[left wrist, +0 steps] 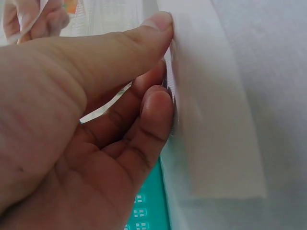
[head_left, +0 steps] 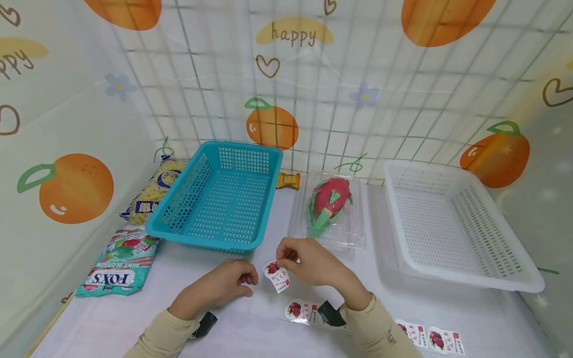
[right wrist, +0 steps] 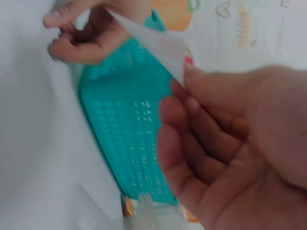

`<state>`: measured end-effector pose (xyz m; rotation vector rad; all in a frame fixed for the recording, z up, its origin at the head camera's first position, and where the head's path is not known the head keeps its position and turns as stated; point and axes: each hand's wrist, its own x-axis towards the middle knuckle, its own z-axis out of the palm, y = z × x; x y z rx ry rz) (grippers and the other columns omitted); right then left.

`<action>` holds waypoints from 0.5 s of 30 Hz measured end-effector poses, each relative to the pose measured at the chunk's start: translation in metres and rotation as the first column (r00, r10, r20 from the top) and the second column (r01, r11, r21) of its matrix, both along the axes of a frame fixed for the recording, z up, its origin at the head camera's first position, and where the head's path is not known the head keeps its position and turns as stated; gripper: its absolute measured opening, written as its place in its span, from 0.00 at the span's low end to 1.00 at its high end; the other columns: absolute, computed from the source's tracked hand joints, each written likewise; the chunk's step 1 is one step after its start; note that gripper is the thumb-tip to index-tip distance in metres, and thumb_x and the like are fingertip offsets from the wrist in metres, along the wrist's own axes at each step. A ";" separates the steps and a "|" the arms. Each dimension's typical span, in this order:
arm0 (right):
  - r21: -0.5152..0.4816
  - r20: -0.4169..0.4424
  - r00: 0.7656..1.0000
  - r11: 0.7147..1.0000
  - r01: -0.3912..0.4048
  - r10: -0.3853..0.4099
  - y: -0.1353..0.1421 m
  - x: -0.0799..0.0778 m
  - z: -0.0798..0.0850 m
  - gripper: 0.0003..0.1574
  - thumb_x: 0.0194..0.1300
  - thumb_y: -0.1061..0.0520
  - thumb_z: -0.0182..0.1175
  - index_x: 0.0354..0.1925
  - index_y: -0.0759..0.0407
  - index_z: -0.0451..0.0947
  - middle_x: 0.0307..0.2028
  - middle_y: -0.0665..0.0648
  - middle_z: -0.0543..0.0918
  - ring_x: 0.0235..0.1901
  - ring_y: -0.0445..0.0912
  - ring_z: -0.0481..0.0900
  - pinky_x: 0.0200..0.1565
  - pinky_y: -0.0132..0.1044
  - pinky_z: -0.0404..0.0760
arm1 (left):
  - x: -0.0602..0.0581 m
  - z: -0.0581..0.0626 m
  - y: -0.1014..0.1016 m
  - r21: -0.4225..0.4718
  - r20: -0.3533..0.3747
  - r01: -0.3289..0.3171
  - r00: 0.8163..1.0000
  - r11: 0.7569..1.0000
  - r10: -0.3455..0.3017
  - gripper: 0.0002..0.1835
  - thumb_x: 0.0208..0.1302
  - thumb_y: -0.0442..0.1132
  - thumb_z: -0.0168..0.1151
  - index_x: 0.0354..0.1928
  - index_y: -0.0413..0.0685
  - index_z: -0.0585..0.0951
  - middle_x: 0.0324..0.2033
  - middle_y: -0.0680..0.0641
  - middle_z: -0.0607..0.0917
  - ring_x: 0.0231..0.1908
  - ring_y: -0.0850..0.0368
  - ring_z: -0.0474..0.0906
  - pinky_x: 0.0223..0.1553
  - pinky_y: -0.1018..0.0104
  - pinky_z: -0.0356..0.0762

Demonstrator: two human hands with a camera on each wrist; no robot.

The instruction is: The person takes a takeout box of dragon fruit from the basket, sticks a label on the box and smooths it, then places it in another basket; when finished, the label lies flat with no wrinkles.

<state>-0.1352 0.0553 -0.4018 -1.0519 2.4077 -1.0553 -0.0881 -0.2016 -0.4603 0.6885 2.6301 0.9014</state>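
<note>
Sticker [head_left: 281, 282] hung pinched between thumb and fingers of your right hand [head_left: 312, 262], knuckles up; your left hand [head_left: 227, 284], loosely half-curled, was low at the table [head_left: 255, 343].

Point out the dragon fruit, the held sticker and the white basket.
Dragon fruit [head_left: 323, 198], head view: its red body.
Held sticker [head_left: 278, 278], head view: its printed face.
White basket [head_left: 440, 231], head view: its inside floor.

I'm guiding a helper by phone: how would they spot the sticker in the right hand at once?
Find the teal basket, then the red dragon fruit to its right. Between and in front of them, the right hand pinches a white sticker printed with red fruit and writing. Unlike the similar stickers lying flat nearby, this one is held.
</note>
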 end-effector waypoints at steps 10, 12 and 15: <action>-0.163 -0.074 0.945 0.939 0.304 -0.318 0.020 -0.012 0.012 0.07 0.70 0.55 0.66 0.44 0.49 0.88 0.36 0.46 0.89 0.34 0.40 0.82 0.35 0.32 0.81 | 0.003 0.001 0.002 -0.017 0.015 -0.013 1.000 1.000 0.014 0.08 0.59 0.35 0.75 0.38 0.50 0.83 0.33 0.56 0.83 0.35 0.65 0.74 0.38 0.71 0.76; -0.184 -0.079 0.928 0.920 0.345 -0.364 0.023 -0.014 0.014 0.06 0.69 0.55 0.67 0.43 0.49 0.88 0.35 0.47 0.89 0.34 0.41 0.82 0.32 0.33 0.79 | 0.003 0.002 0.002 -0.019 0.007 -0.009 1.000 1.000 0.009 0.08 0.60 0.35 0.74 0.38 0.49 0.83 0.34 0.56 0.83 0.35 0.64 0.74 0.39 0.71 0.76; -0.209 -0.087 0.905 0.896 0.392 -0.416 0.026 -0.015 0.017 0.05 0.69 0.54 0.67 0.42 0.51 0.88 0.34 0.49 0.89 0.33 0.42 0.82 0.30 0.33 0.78 | 0.004 0.003 0.003 -0.030 -0.013 -0.003 1.000 1.000 0.003 0.07 0.61 0.36 0.73 0.38 0.49 0.83 0.34 0.56 0.83 0.36 0.65 0.75 0.39 0.71 0.76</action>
